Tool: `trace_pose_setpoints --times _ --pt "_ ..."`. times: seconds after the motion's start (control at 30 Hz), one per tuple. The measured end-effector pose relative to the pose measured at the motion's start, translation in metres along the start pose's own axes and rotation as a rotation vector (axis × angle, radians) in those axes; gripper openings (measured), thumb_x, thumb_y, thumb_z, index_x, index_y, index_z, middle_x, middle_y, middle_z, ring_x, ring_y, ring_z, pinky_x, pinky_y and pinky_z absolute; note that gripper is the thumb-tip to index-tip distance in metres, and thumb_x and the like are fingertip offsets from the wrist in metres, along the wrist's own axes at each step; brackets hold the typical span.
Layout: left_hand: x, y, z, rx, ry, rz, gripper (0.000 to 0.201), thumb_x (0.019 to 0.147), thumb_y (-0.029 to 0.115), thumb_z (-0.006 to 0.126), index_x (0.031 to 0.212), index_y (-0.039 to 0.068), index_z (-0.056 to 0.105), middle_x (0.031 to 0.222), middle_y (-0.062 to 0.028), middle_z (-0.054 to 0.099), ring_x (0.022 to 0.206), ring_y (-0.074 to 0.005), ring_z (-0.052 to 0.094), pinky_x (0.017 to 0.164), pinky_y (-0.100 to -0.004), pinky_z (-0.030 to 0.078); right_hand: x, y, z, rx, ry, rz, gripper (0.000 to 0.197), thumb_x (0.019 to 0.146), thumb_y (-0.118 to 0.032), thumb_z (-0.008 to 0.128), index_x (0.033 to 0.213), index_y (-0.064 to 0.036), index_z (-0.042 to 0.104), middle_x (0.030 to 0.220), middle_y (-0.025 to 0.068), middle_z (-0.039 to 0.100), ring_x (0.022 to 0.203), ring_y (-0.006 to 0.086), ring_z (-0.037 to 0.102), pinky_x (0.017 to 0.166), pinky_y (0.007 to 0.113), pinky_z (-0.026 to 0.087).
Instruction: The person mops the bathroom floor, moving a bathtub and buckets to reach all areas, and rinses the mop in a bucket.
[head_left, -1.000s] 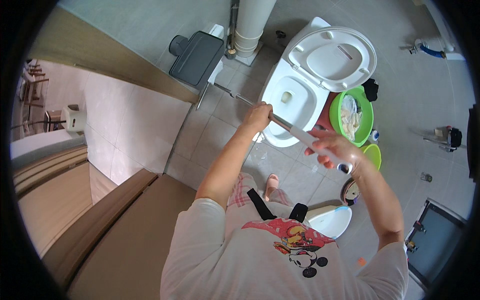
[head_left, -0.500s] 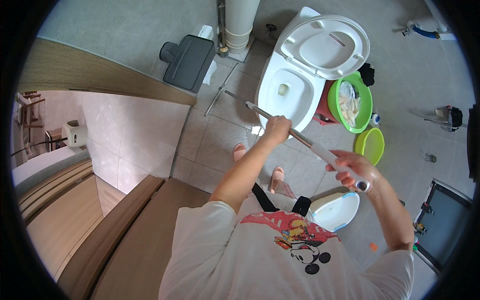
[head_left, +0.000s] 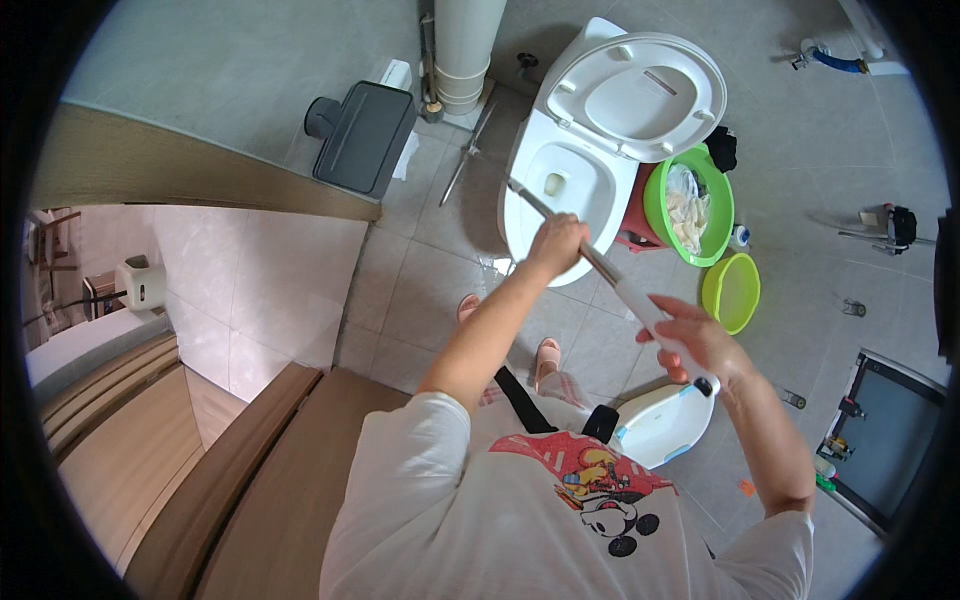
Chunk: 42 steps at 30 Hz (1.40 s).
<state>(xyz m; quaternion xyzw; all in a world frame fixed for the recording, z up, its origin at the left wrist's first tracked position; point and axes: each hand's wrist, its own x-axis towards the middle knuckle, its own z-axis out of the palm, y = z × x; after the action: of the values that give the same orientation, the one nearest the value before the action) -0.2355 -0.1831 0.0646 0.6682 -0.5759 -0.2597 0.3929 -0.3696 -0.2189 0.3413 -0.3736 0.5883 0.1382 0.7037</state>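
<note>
A long-handled floor squeegee with a metal pole and a white grip [head_left: 638, 302] slants across in front of me. My left hand [head_left: 560, 245] is closed around the metal pole, over the front rim of the toilet bowl. Farther back, my right hand [head_left: 693, 345] holds the white grip near its end, with its fingers loosely curled. The squeegee's thin bar [head_left: 466, 158] lies on the tiles between the toilet and the grey bin. The toilet [head_left: 520, 215] stands with its lid [head_left: 640, 100] raised; its rim hides part of the lower pole.
Left of the toilet are a lidded dark grey bin [head_left: 364, 140] and a white pipe [head_left: 465, 50]. On its right sit a green basin [head_left: 722, 225] holding plastic bags and a yellow-green basin [head_left: 735, 290]. A white tub [head_left: 660, 440] lies beside my legs. Wooden door panels [head_left: 270, 480] stand at left.
The squeegee's bar has slid away from me and to the right, nearer the toilet base and pipe. The grip end and my right hand have shifted slightly. Both hands keep their hold.
</note>
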Motion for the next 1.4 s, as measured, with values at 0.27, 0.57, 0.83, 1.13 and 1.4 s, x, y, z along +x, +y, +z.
trace_pose_setpoints --times 0.27,0.57,0.83,1.13,1.4 --pt "0.077 -0.035 -0.03 -0.124 0.055 -0.015 0.005 0.069 0.001 0.054 0.072 0.005 0.054 0.075 -0.0115 0.055 0.078 -0.03 0.054 0.067 -0.0381 0.043 0.048 -0.086 0.005 -0.096 -0.02 -0.077 0.04 0.082 -0.008 0.044 0.119 0.0066 0.037 0.088 0.0161 0.057 0.05 0.0085 0.046 0.038 0.021 0.041" --pt "0.105 -0.038 -0.029 -0.076 0.064 -0.098 0.006 0.073 0.01 0.052 0.073 0.007 0.058 0.079 -0.0123 0.057 0.076 -0.0304 0.056 0.067 -0.0386 0.045 0.055 -0.114 -0.012 0.141 -0.025 -0.037 0.039 0.083 -0.004 0.041 0.119 0.0074 0.031 0.09 0.0205 0.054 0.048 0.0073 0.048 0.035 0.018 0.042" --pt "0.065 -0.033 -0.026 0.167 -0.372 -0.053 0.008 0.071 0.008 0.056 0.077 0.011 0.061 0.085 -0.0098 0.058 0.083 -0.0274 0.057 0.072 -0.0366 0.045 0.051 -0.02 -0.003 0.814 -0.193 0.105 0.038 0.086 -0.008 0.039 0.121 -0.0008 0.027 0.091 0.0154 0.047 0.052 0.0095 0.042 0.037 0.018 0.039" --pt "-0.037 0.028 0.01 0.21 -0.501 -0.098 0.012 0.07 0.009 0.057 0.08 0.013 0.063 0.086 -0.0091 0.06 0.085 -0.0264 0.057 0.073 -0.0376 0.045 0.004 0.088 -0.031 1.334 -0.454 0.491 0.023 0.086 -0.017 0.04 0.097 0.0035 0.039 0.058 0.0039 0.04 0.046 0.0104 0.039 0.041 0.02 0.038" --pt "-0.145 0.122 0.117 0.259 -0.46 -0.248 0.021 0.068 0.01 0.057 0.087 0.013 0.065 0.087 -0.0096 0.062 0.085 -0.0273 0.058 0.075 -0.0375 0.046 -0.036 0.225 -0.133 1.203 -0.536 0.518 0.027 0.088 -0.016 0.037 0.105 0.0054 0.035 0.086 0.0099 0.044 0.053 0.0127 0.043 0.043 0.023 0.038"
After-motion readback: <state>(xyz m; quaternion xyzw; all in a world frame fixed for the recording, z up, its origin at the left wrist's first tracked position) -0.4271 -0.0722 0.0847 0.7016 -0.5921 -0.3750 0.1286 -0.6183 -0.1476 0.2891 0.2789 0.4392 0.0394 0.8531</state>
